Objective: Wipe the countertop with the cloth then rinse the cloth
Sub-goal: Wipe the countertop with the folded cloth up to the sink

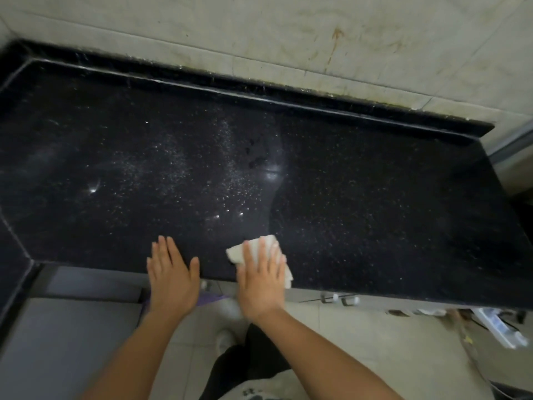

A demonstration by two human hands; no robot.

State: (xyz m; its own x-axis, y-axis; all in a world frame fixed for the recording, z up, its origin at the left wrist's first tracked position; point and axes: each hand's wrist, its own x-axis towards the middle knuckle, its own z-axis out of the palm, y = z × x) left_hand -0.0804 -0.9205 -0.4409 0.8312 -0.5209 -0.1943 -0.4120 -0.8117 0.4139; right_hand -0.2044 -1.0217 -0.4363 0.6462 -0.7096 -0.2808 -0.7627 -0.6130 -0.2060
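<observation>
A black speckled countertop [360, 203] fills the middle of the head view, with white specks and wet smears around its centre. A small white cloth [266, 244] lies at the counter's front edge. My right hand [261, 280] presses flat on the cloth, fingers spread over it, so only its far and right parts show. My left hand [171, 274] rests flat and empty on the front edge, a little to the left of the cloth.
A stained tiled wall [317, 39] rises behind a raised black back lip [259, 93]. The counter ends at the right [496, 180] and turns a corner at the left [17, 255]. Below are a tiled floor [375, 342], my dark-trousered legs and clutter [499, 327] under the right side.
</observation>
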